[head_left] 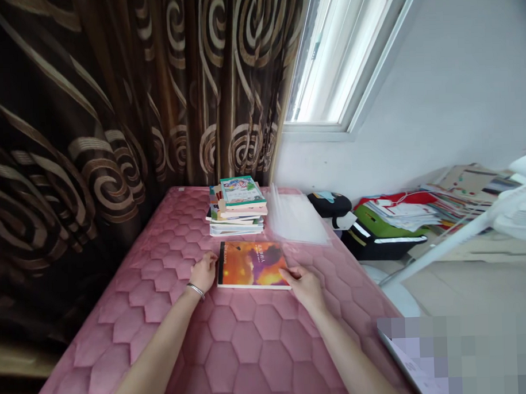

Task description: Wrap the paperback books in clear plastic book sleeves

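A paperback book point(252, 265) with an orange and purple cover lies flat on the pink quilted mattress point(246, 341). My right hand point(304, 284) grips its right edge, thumb on the cover and the other fingers partly hidden. At the dark left edge of the book, my left hand point(204, 272) rests with its fingers curled in; whether they touch the book is hard to tell. A bracelet circles the left wrist. Just beyond the book stands a stack of books point(236, 212), a green-bordered one on top.
Clear plastic sheets point(296, 216) lie right of the stack. A patterned curtain point(165, 103) hangs along the left and back. Beyond the mattress's right edge are a black and green bag point(379, 233), piled papers point(465, 195) and a white fan point(454, 242).
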`<move>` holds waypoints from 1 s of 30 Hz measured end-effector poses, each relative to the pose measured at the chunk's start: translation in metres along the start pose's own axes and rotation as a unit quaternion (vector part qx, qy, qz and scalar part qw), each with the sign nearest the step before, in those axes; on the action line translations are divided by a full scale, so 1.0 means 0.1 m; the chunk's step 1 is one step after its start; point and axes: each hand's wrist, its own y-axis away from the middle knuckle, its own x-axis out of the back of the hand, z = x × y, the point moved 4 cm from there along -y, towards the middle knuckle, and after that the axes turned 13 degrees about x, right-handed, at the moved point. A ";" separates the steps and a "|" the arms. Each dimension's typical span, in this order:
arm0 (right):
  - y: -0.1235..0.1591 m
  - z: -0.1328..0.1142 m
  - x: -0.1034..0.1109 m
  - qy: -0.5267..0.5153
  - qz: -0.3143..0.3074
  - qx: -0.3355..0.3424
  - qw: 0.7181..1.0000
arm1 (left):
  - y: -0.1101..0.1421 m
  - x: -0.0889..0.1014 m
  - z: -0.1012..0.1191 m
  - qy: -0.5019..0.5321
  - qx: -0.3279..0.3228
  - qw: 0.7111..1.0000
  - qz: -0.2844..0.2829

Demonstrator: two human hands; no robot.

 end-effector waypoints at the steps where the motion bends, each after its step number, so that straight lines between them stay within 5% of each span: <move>1: 0.00 0.00 0.00 -0.004 0.006 0.004 1.000 | 0.00 0.00 -0.01 0.007 -0.004 1.000 -0.002; 12: -0.03 0.21 0.05 -0.072 -0.010 0.033 0.997 | 0.47 -0.07 -0.24 0.184 -0.049 0.979 -0.070; 17: -0.01 0.19 0.04 -0.088 -0.001 0.047 0.995 | 0.50 -0.11 -0.23 0.168 -0.007 0.985 -0.028; 30: 0.06 0.06 0.10 -0.075 -0.028 0.075 0.994 | 0.45 -0.12 -0.31 0.118 -0.035 0.992 0.024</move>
